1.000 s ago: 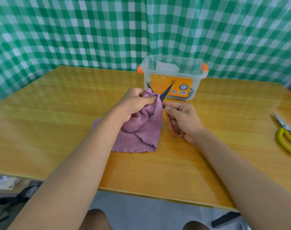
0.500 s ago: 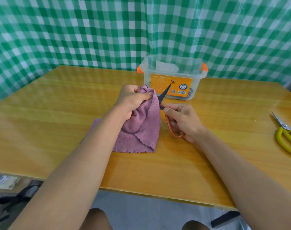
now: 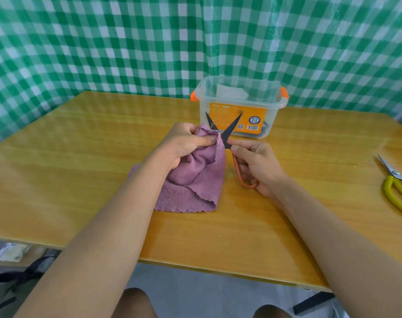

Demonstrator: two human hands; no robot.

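Compared with half a second ago, the orange-handled scissors [image 3: 232, 128] now stand with both dark blades spread in a wide V, the left blade bared above the purple cloth [image 3: 195, 184] where only one blade showed before. The left hand [image 3: 186, 143] has slipped a little lower and pinches the bunched top of the cloth against the blades near the pivot. The right hand [image 3: 259, 166] is curled around the orange loop handle, thumb by the pivot. This looks like a wiping stroke finished on one blade, with the other opened up for cleaning. The cloth's lower part lies on the desk [image 3: 80, 157] under the left hand. Just behind the blade tips stands a clear storage box [image 3: 273, 115], close enough to be nicked. Yellow-handled scissors [image 3: 394, 173] lie well apart at the right edge.
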